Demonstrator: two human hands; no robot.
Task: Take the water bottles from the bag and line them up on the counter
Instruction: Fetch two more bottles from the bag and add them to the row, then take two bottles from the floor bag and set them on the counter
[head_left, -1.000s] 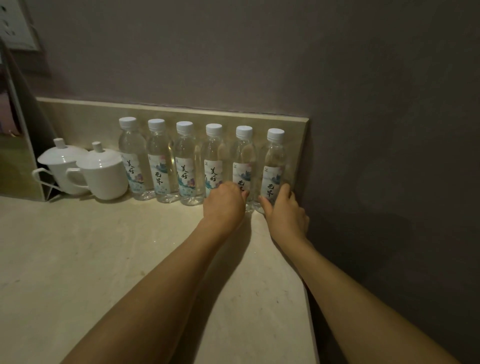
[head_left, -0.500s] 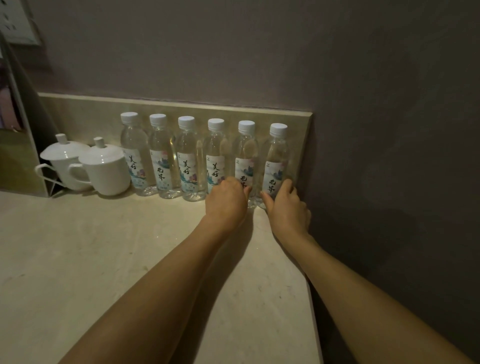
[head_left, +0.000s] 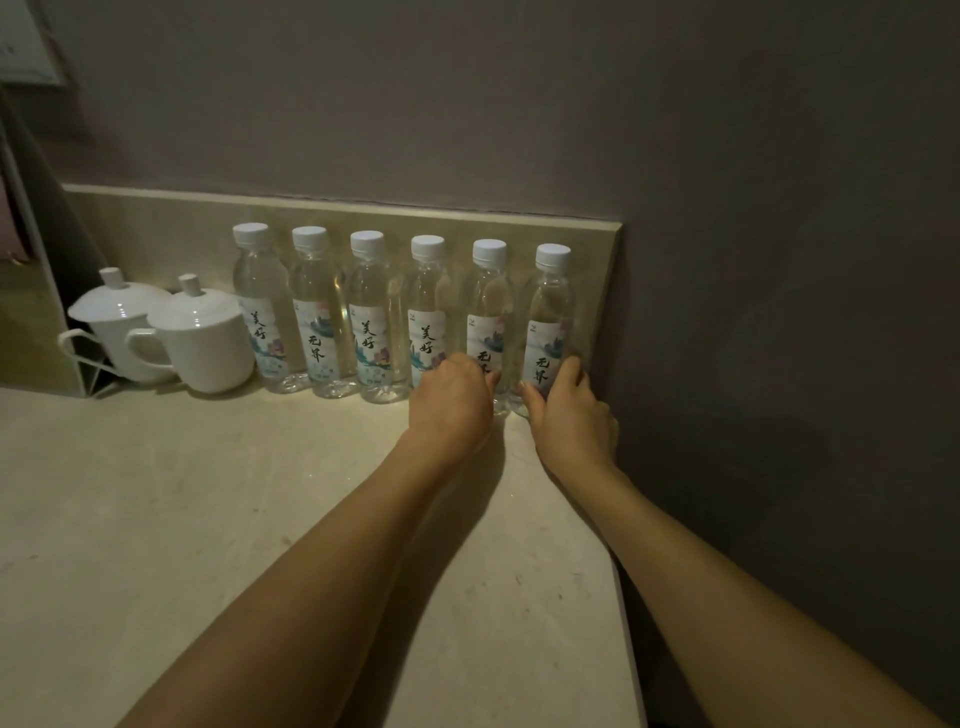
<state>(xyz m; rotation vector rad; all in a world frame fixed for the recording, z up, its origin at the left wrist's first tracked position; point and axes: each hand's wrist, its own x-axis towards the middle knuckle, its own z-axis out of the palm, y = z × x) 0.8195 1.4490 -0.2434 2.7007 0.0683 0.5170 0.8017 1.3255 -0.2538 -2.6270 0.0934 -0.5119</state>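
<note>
Several clear water bottles with white caps and printed labels stand upright in a row against the beige backsplash on the counter (head_left: 156, 493). My left hand (head_left: 451, 402) wraps the base of the fifth bottle from the left (head_left: 488, 312), also covering the foot of the fourth bottle (head_left: 428, 306). My right hand (head_left: 569, 410) grips the base of the rightmost bottle (head_left: 551, 312), thumb on its left side, fingers around its right. The bag is not in view.
Two white lidded cups (head_left: 200, 338) stand left of the row, beside a white wire stand (head_left: 83, 358). The counter's right edge (head_left: 626, 597) runs just right of my right arm, with a dark wall beyond. The backsplash (head_left: 363, 218) ends behind the last bottle.
The view has shifted slightly; both hands stay at the bases of the two rightmost bottles, which barely move.
</note>
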